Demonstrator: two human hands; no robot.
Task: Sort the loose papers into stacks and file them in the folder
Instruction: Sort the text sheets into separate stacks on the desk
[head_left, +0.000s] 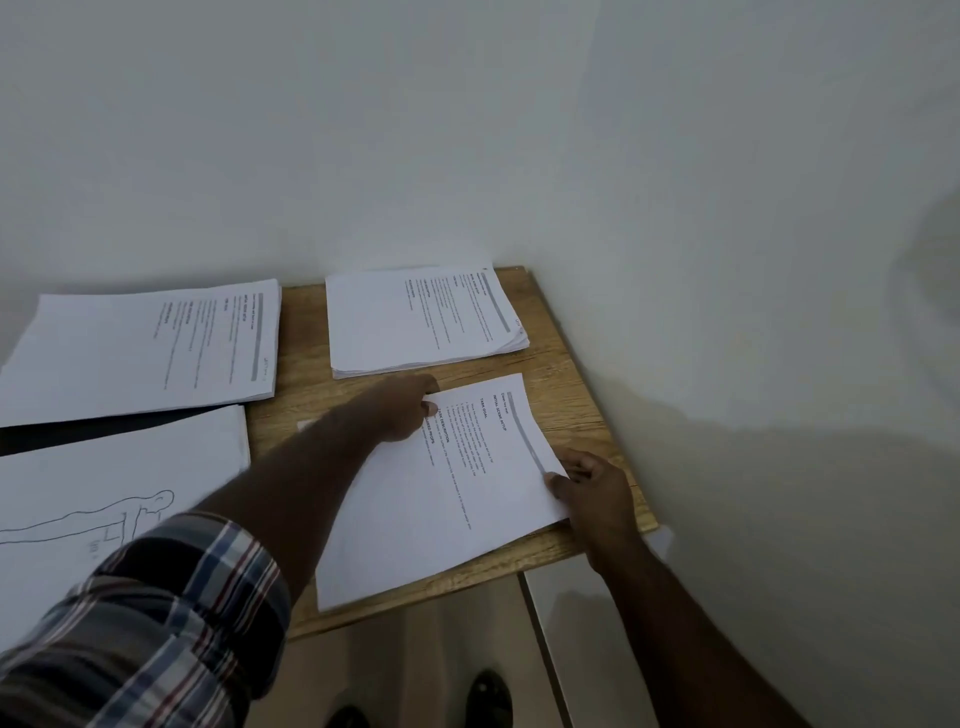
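Note:
A printed sheet lies tilted at the table's near right, overhanging the front edge. My left hand reaches across and pinches its far left edge. My right hand grips its right edge, thumb on top. Behind it sits a thick stack of printed pages. At far left another printed stack rests on a dark folder. Near left lies a pile topped by a line drawing of a figure.
The wooden table stands in a corner, with white walls behind and to the right. Its front edge runs below the held sheet. Below are pale floor tiles and my dark shoes.

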